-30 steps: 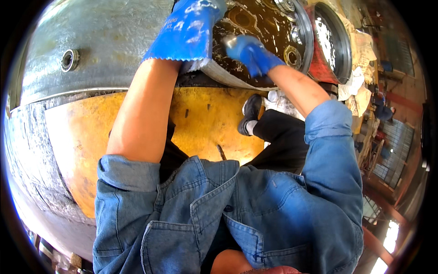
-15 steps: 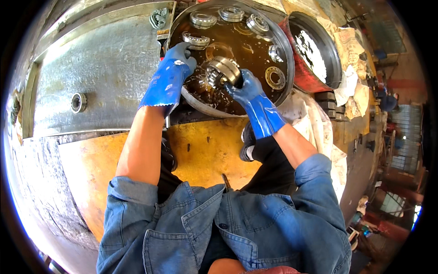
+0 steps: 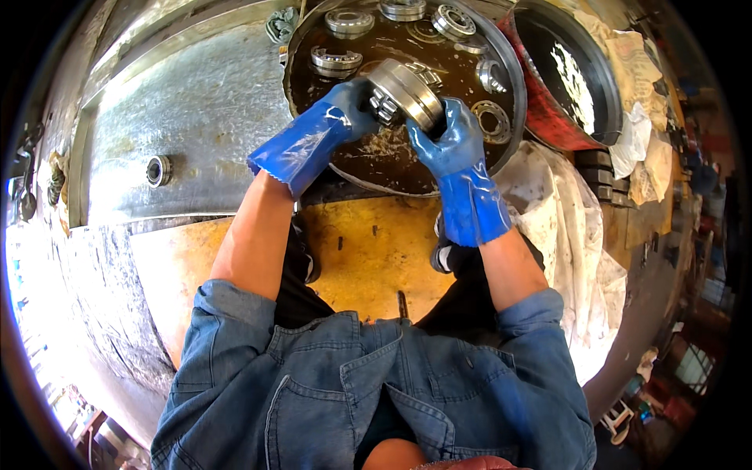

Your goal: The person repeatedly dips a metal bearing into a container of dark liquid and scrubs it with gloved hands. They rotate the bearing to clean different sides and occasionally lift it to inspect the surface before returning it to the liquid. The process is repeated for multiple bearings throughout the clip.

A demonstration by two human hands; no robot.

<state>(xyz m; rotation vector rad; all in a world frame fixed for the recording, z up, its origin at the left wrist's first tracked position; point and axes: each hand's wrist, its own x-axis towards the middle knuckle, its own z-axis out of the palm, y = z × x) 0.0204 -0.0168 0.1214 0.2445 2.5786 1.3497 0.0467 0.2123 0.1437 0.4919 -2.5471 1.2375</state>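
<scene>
Gripping roller bearing (image 3: 407, 94) tighter now: left hand (image 3: 348, 106) and right hand (image 3: 450, 141) closed round it, lifted above oily basin (image 3: 513, 117).

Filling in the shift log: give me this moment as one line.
left hand: grips bearing | right hand: supports bearing | over oily round pan | other bearings lying in pan

Both forearms bare, stretched forward, denim sleeves rolled above the elbows. Left hand (image 3: 345, 110) and right hand (image 3: 450, 141) in blue rubber gloves, fingers curled inward, facing each other.
</scene>
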